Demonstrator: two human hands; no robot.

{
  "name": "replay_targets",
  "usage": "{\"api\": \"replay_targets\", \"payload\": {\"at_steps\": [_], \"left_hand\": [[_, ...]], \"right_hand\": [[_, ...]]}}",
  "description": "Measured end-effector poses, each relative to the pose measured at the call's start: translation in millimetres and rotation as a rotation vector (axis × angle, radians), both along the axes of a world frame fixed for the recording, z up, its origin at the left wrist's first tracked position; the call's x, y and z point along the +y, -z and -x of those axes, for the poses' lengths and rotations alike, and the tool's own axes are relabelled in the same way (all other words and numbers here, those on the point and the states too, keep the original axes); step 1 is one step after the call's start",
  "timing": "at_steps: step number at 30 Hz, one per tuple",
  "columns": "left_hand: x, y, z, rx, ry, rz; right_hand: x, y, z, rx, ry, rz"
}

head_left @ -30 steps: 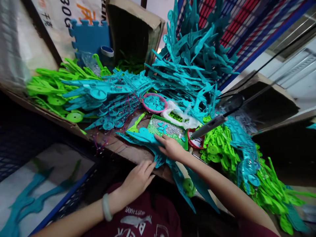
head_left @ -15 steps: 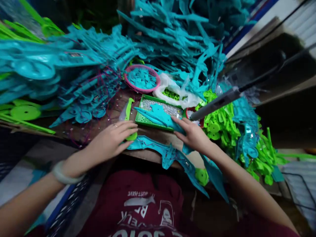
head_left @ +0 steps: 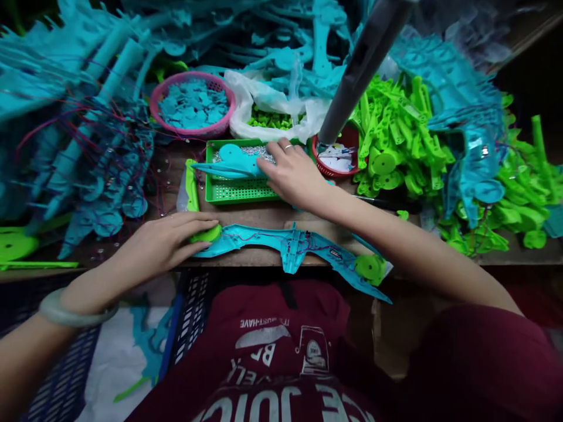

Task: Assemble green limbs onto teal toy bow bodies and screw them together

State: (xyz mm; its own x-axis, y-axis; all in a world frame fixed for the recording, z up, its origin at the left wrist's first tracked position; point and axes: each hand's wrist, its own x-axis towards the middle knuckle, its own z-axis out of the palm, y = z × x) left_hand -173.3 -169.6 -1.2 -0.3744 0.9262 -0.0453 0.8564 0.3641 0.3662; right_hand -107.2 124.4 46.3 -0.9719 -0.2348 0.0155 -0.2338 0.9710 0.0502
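Observation:
My left hand [head_left: 176, 237] is closed around a green disc [head_left: 210, 234] at the left end of a blue toy bow half [head_left: 257, 235]. That half lies along the table's front edge, inner side up, with thin wires inside it. A second green disc [head_left: 370, 268] sits by its right end. My right hand [head_left: 292, 170] grips another long blue plastic shell [head_left: 233, 161], its fingers bent over the top. This shell lies across a green basket [head_left: 241, 193] of small silvery parts; my hand and forearm hide much of it.
Behind stand a pink basket [head_left: 153, 108] of blue pieces, a white bag [head_left: 240, 111] of green parts and a red basket [head_left: 336, 170]. A grey pole [head_left: 360, 70] slants over them. Blue parts with wires [head_left: 101, 152] crowd the left, green parts [head_left: 396, 135] the right.
The view has swung and come closer to the table. My right hand, with the blue shell, has moved left and farther back over the green basket. My left hand keeps at the green disc.

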Motion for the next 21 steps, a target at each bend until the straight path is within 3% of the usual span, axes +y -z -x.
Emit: {"api": "replay_targets", "payload": {"at_steps": [5, 10, 17, 21], "left_hand": [[-3.3, 0.9, 1.7, 0.028, -0.016, -0.068], [-1.1, -1.8, 1.3, 0.027, -0.035, -0.086], [0.0, -0.4, 4.3, 0.033, -0.009, -0.114], [-0.1, 1.3, 6.1, 0.062, 0.035, -0.108]], "right_hand": [[-58.1, 32.0, -34.2, -0.057, -0.083, 0.414], [-92.7, 64.3, -36.7, -0.09, 0.039, 0.551], [-98.4, 64.3, -25.8, -0.1, 0.019, 0.598], [-99.2, 61.2, -25.4, -0.138, 0.157, 0.632]]}}
